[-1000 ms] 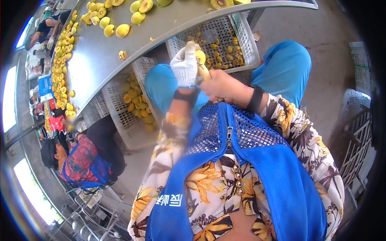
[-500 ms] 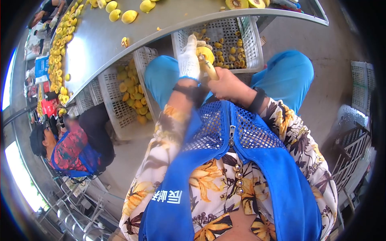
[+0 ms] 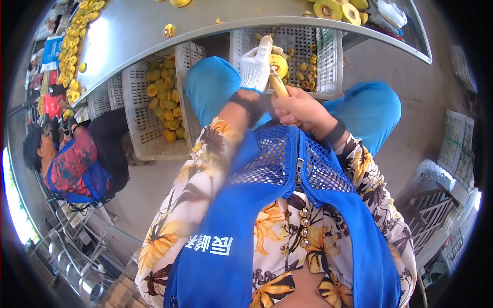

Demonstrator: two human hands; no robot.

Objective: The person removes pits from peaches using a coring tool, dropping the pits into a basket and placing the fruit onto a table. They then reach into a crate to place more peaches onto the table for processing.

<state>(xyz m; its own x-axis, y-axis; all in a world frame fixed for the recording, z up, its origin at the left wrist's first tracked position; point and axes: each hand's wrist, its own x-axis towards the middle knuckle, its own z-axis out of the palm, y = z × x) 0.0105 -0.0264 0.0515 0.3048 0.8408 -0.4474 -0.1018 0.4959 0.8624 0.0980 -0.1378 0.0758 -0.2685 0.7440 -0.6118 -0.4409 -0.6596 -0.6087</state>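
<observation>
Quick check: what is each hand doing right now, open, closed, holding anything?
Left hand, in a white glove: closed on the yellow fruit.
Right hand, bare: closed on the wooden-handled tool, tip at the fruit.

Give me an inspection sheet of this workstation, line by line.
Surface: curved metal table with yellow fruit pieces scattered along it.
Job's things: yellow fruit half in the gloved left hand; wooden-handled tool in the bare right hand, tip at the fruit.
Clutter: white crate of pits and scraps; white crate of fruit.
Grip: both hands closed on their items.
Cables: nothing seen.
Surroundings: a co-worker seated at left; metal racks at right.
</observation>
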